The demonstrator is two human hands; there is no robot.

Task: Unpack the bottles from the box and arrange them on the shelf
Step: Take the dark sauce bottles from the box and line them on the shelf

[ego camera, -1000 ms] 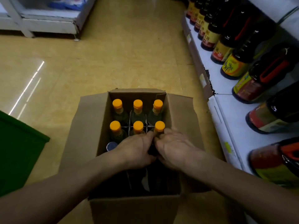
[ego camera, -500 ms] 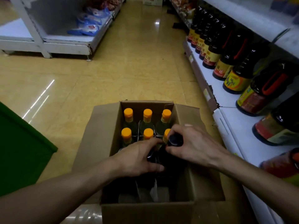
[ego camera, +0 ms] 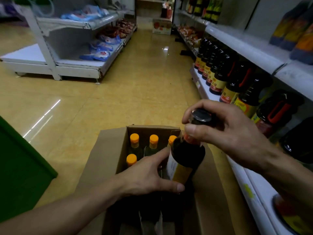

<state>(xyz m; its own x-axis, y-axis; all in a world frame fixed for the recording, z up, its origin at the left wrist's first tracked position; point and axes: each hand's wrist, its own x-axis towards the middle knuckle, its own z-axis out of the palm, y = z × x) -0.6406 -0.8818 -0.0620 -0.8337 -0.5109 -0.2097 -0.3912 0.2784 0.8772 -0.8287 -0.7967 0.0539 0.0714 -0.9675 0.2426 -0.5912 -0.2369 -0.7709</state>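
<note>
Head view: right hand grips dark bottle above box; left hand, fingers straight, touches it.

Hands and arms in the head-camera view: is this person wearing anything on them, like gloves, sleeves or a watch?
Nothing. The left hand and right hand are bare, with no gloves and no rings visible. The left forearm and right forearm are uncovered as far as the picture reaches: no sleeves, watch or bracelet in view.
</note>
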